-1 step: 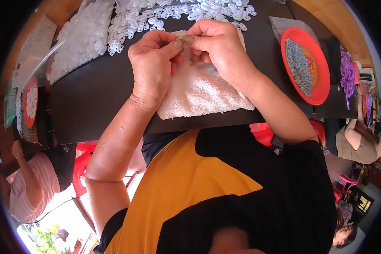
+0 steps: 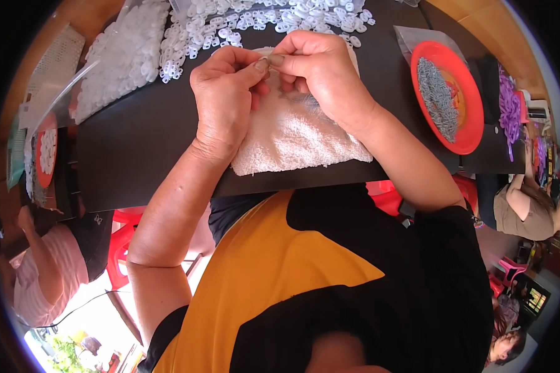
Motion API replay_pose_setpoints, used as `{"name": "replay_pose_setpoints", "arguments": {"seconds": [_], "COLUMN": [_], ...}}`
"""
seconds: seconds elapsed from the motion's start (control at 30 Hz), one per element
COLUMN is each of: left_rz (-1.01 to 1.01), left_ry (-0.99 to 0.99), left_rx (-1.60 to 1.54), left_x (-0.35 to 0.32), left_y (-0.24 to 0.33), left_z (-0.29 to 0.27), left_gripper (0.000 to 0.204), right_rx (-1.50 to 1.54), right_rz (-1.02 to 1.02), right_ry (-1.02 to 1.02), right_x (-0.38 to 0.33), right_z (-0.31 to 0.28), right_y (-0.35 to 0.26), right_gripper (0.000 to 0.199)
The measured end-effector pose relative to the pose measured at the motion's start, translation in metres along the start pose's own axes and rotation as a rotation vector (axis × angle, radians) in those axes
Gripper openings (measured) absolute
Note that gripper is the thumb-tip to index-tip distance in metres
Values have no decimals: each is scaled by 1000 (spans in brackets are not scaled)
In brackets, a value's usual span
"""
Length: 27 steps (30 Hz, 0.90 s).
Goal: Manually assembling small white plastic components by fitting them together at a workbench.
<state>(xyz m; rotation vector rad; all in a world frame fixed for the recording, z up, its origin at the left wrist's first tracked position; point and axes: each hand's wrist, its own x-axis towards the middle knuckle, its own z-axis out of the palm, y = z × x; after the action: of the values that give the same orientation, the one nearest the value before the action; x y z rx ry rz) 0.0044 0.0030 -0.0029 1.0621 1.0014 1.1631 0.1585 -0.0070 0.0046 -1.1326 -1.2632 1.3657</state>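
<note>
Barely any movement since earlier; left hand [image 2: 223,90] and right hand [image 2: 325,71] pinch small piece [image 2: 268,57], seemingly pale, mostly hidden.

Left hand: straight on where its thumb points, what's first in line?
Likely the right hand, at its thumb tip; both thumb tips look close, but whether they touch is unclear.

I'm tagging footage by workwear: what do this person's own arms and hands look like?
The left hand and right hand are ungloved, and no watch or bracelet shows on the wrists. The forearms are uncovered below short black sleeves of a black shirt with a large mustard-yellow panel.
</note>
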Motion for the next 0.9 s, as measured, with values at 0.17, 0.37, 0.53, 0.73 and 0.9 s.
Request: {"name": "replay_pose_setpoints", "arguments": {"seconds": [0.17, 0.37, 0.53, 0.73, 0.9], "left_rz": [-22, -46, -55, -74, -77], "left_ry": [-1, -19, -27, -50, -52], "left_rx": [-42, -77, -57, -97, -98], "left_x": [1, 3, 4, 6, 7], "left_y": [-1, 1, 3, 2, 3], "left_z": [-1, -3, -5, -9, -10], "left_gripper": [4, 6, 9, 10, 10], "right_rx": [-548, -1302, -1378, -1440, -1530], "right_rz": [-318, -100, -31, 9, -21], "right_ry": [247, 404, 280, 282, 290], "right_x": [14, 18, 19, 23, 26], "right_z": [-28, -107, -97, -97, -100], "right_y": [-6, -24, -18, -14, -6], "right_gripper": [16, 18, 23, 20, 18]}}
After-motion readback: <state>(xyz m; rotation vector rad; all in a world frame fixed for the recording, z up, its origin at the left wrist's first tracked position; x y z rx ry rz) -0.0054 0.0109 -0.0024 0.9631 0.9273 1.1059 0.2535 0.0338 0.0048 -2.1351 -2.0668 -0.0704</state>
